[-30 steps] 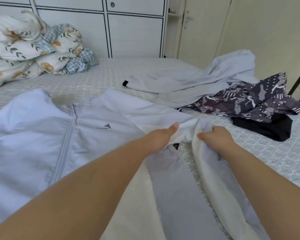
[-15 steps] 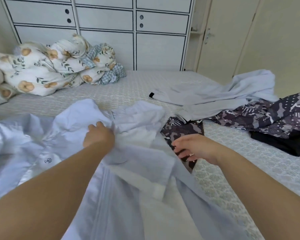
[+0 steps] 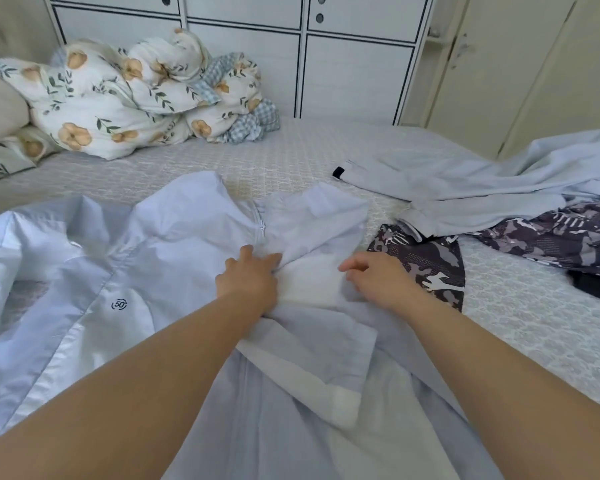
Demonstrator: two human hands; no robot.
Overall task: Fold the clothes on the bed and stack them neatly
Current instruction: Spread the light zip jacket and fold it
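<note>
circled "50" logo, pale blue jacket [image 3: 84, 271]

jackets 2 [image 3: 160, 258] [image 3: 465, 181] | camouflage garments 2 [image 3: 426, 261] [image 3: 551, 237] | hands 2 [image 3: 250, 275] [image 3: 378, 275]

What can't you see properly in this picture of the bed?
- Black garment: head view, mostly hidden under the camouflage garment and cut off by the right edge.
- Pale blue jacket: its near part is covered by both forearms and runs off the bottom and left edges.
- Left hand: its fingertips sink into the jacket folds, so its grip is unclear.
- Round jacket logo: too small to read surely.
</note>
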